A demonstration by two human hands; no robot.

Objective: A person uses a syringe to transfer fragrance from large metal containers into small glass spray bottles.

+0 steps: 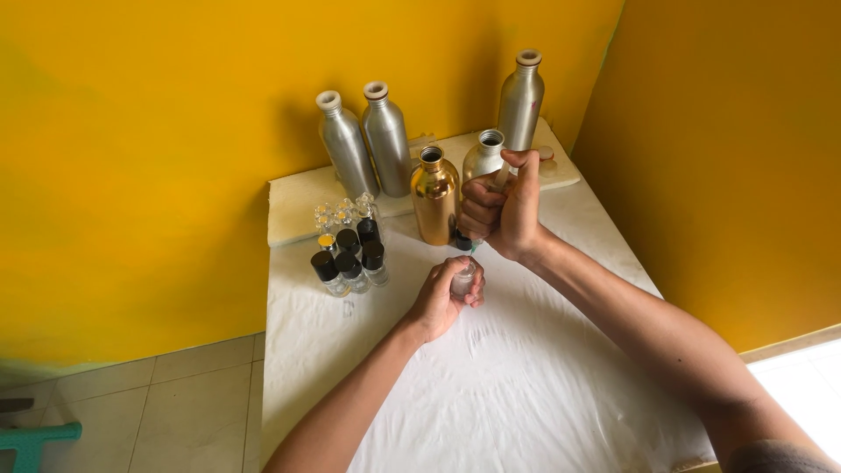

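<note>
My left hand grips a small clear glass vial, held upright just above the white cloth. My right hand is fisted around a syringe, thumb up on its plunger, with the tip pointing down into the vial's mouth. Right behind the hands stand a gold metal bottle and an open silver bottle.
Two capped silver bottles and a taller one stand at the back by the yellow wall. Several small vials with black caps cluster at the left. The table's left edge drops to a tiled floor.
</note>
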